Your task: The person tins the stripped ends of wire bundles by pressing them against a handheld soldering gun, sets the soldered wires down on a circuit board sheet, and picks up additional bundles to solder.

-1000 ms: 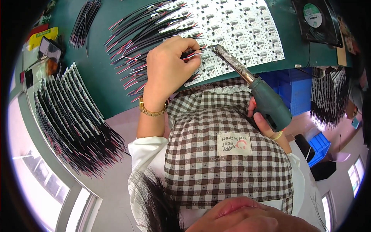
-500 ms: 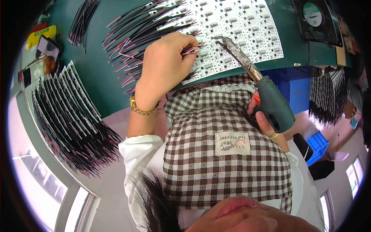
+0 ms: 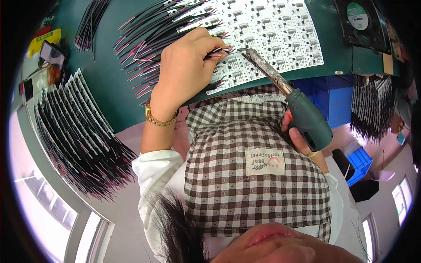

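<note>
Between thumb and forefinger, my left hand (image 3: 188, 65) pinches the end of a black cable (image 3: 216, 55) whose thin red, white and black wires point right. These wire ends lie over the left part of a white sheet of circuit boards (image 3: 272, 37). My right hand (image 3: 299, 139) is wrapped round the dark green handle of a soldering iron (image 3: 309, 118). Its long, stained metal barrel slants up and left, and the bent tip is just right of the wire ends, a small gap apart. Several black cables (image 3: 153, 37) fan out left of the boards, partly hidden behind my left hand.
A bundle of black cables (image 3: 91, 26) lies on the green table (image 3: 112, 74) at far left. Stacked board strips with cables (image 3: 81, 136) hang at the left edge, and more strips (image 3: 372, 107) at the right. A black reel (image 3: 362, 22) stands back right, above blue bins (image 3: 329, 101).
The soldering iron has shifted left and slightly down, its tip coming closer to the pinched wires. My left hand has moved slightly up and left with the cable.
</note>
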The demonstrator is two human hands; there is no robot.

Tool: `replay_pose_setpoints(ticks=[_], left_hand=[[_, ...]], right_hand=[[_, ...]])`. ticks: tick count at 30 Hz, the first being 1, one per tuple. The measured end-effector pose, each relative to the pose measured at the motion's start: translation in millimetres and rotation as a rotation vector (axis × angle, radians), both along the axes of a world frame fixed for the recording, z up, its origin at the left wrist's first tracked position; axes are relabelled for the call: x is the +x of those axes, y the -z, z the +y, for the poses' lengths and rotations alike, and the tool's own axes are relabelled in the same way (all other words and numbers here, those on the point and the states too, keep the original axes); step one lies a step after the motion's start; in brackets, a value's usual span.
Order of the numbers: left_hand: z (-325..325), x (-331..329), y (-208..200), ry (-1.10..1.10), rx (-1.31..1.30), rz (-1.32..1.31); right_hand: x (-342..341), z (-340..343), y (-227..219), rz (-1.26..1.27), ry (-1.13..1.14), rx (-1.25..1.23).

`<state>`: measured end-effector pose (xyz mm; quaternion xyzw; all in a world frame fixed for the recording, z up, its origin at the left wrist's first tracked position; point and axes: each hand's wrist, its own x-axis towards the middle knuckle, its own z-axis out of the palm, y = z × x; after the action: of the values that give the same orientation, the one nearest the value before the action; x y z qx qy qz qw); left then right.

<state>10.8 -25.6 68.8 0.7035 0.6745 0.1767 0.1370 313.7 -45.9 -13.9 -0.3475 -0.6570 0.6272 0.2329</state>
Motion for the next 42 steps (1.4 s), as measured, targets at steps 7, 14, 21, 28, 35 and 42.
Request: replay_pose_setpoints(ticks=[7, 14, 21, 28, 35, 42], left_hand=[[-1, -1, 5, 0.041, 0.093, 0.018], [-4, -1, 6, 0.084, 0.106, 0.089], [-3, -4, 1, 0.147, 0.132, 0.090], [-40, 5, -37, -0.021, 0.499, -0.266], [-36, 34, -3, -0.134, 0.138, -0.104], [-33, 38, 16, -0.271, 0.188, -0.199]], right_hand=[[3, -7, 5, 0.060, 0.005, -0.191], [-2, -3, -6, 0.119, -0.006, -0.301], [-3, -3, -4, 0.285, 0.128, -0.300], [-4, 0, 1, 0.307, 0.059, -0.217], [-3, 0, 5, 0.324, -0.006, -0.087], [2, -3, 6, 0.302, 0.008, -0.059]])
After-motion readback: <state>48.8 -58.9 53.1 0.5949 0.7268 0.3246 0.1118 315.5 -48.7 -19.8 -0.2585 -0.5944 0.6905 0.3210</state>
